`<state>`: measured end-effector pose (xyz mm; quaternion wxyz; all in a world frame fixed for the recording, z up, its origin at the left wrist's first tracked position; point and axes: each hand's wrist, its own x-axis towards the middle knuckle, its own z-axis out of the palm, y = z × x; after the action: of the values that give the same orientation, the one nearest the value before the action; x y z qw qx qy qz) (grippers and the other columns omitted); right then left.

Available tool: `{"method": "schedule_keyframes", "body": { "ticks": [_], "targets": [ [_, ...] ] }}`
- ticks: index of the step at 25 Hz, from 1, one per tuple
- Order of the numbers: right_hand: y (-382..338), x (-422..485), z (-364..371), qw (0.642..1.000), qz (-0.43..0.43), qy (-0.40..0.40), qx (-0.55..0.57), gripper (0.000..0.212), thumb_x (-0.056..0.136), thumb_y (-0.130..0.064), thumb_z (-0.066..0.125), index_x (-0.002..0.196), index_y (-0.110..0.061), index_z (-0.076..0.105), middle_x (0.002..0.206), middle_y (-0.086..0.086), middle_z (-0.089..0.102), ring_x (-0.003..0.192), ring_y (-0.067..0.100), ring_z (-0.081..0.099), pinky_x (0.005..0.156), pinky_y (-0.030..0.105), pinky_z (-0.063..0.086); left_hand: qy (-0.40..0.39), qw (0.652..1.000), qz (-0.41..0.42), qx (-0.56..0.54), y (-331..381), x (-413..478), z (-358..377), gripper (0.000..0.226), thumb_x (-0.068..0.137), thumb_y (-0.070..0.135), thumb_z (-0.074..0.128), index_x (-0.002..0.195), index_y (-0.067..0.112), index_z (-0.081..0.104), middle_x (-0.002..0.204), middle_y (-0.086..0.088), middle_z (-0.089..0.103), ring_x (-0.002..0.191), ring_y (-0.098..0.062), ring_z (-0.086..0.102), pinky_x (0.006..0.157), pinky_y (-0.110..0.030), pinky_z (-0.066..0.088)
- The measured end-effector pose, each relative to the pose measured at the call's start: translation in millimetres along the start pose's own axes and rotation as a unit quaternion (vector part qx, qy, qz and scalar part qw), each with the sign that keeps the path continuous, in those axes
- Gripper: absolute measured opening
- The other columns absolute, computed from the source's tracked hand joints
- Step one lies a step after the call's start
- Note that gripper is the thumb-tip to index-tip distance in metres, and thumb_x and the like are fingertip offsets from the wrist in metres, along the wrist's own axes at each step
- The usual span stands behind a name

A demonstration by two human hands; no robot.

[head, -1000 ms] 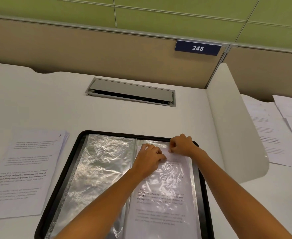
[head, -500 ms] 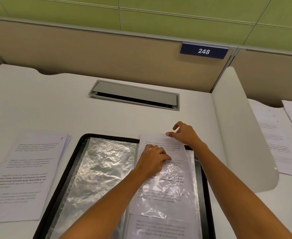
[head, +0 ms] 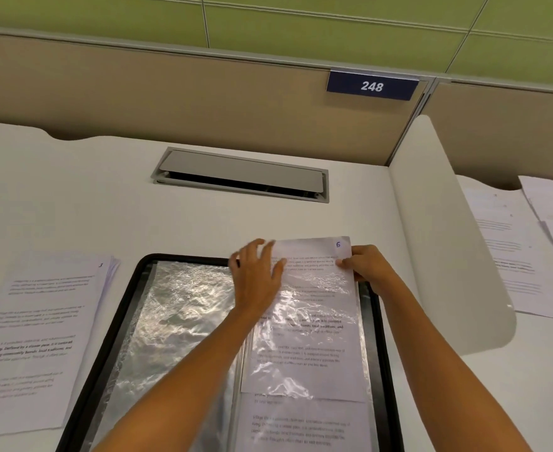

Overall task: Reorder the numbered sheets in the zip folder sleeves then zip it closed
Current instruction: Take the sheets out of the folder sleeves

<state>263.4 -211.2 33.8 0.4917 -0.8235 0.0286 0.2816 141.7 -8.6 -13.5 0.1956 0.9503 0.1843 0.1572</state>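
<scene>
- Smooth white counter [head: 105, 197] bears all.
- Open black-rimmed zip folder [head: 128, 295] lies on it, near edge cut off; clear plastic sleeves [head: 183, 308] crinkled, glossy.
- Stack of printed paper sheets [head: 40, 321] beside it, top marked 3.
- White sheet marked 5 [head: 311, 256] juts from the right sleeve.
- Right hand [head: 368, 267] pinches its corner; blurred left hand [head: 257, 278] rests spread on it.

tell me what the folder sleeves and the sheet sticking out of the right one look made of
Sleeves: likely thin clear plastic film, glossy, judging by crinkles and bright glare. Sheet: white paper, matte, printed text and a handwritten number; no shine where it pokes out.
</scene>
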Motion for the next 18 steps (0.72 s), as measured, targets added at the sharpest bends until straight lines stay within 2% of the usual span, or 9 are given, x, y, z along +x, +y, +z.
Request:
{"method": "schedule_keyframes", "body": {
  "ticks": [3,5,8,9,11,13,16,18],
  "targets": [
    [-10,0,-4,0.998,-0.039,0.006,0.056,0.027,0.087,-0.006,0.067,0.114,-0.001,0.066,0.104,0.012,0.071,0.086,0.023,0.07,0.066,0.028,0.056,-0.142,0.978,-0.147,0.038,-13,19,-9,0.068,0.093,0.063,0.038,0.14,0.014,0.043,0.144,-0.009,0.04,0.133,-0.027,0.034,0.111,-0.053,0.017],
    [-19,3,-4,0.995,-0.056,0.007,0.087,0.025,0.089,-0.01,0.067,0.113,-0.005,0.065,0.106,0.011,0.071,0.09,0.023,0.07,0.072,0.033,0.058,-0.196,0.964,-0.177,0.021,-18,31,-13,0.065,0.091,0.066,0.038,0.135,0.019,0.05,0.142,-0.006,0.041,0.134,-0.026,0.032,0.113,-0.056,0.011],
    [-34,8,-4,0.991,-0.071,0.008,0.113,0.028,0.089,-0.014,0.067,0.116,-0.007,0.065,0.108,0.009,0.071,0.095,0.024,0.069,0.083,0.041,0.057,-0.189,0.95,-0.231,-0.092,-16,46,-20,0.046,0.089,0.063,0.049,0.11,0.027,0.066,0.123,0.001,0.058,0.124,-0.024,0.045,0.112,-0.056,0.011],
    [-40,10,-4,0.99,-0.08,0.009,0.119,0.028,0.089,-0.015,0.067,0.117,-0.008,0.065,0.108,0.009,0.072,0.095,0.024,0.069,0.082,0.04,0.057,-0.177,0.939,-0.254,-0.15,-15,50,-20,0.037,0.088,0.06,0.053,0.098,0.027,0.067,0.111,0.004,0.064,0.114,-0.023,0.052,0.111,-0.054,0.015],
    [-51,12,-4,0.986,-0.099,0.012,0.136,0.027,0.09,-0.015,0.066,0.116,-0.009,0.066,0.107,0.007,0.072,0.095,0.023,0.07,0.081,0.039,0.058,-0.137,0.904,-0.296,-0.276,-15,59,-21,0.031,0.086,0.051,0.062,0.086,0.021,0.067,0.092,0.007,0.069,0.095,-0.021,0.059,0.1,-0.044,0.031],
    [-58,13,-6,0.98,-0.109,0.013,0.165,0.025,0.09,-0.015,0.066,0.114,-0.009,0.066,0.108,0.006,0.072,0.095,0.023,0.07,0.082,0.04,0.058,-0.092,0.881,-0.313,-0.344,-13,70,-22,0.027,0.082,0.047,0.068,0.083,0.02,0.066,0.084,0.008,0.07,0.088,-0.02,0.062,0.091,-0.041,0.039],
    [-60,14,-5,0.979,-0.093,-0.003,0.184,0.024,0.088,-0.014,0.068,0.112,-0.009,0.067,0.107,0.006,0.072,0.094,0.024,0.071,0.079,0.038,0.058,-0.058,0.866,-0.332,-0.369,-7,84,-29,0.021,0.082,0.045,0.069,0.083,0.024,0.066,0.084,0.007,0.07,0.087,-0.022,0.064,0.095,-0.045,0.038],
    [-56,14,-4,0.983,-0.074,-0.014,0.167,0.027,0.086,-0.011,0.07,0.112,-0.005,0.067,0.107,0.008,0.072,0.092,0.024,0.071,0.074,0.035,0.058,-0.027,0.831,-0.333,-0.445,-3,90,-32,0.015,0.082,0.038,0.071,0.08,0.025,0.065,0.084,0.004,0.072,0.084,-0.023,0.069,0.09,-0.049,0.051]
  ]
}}
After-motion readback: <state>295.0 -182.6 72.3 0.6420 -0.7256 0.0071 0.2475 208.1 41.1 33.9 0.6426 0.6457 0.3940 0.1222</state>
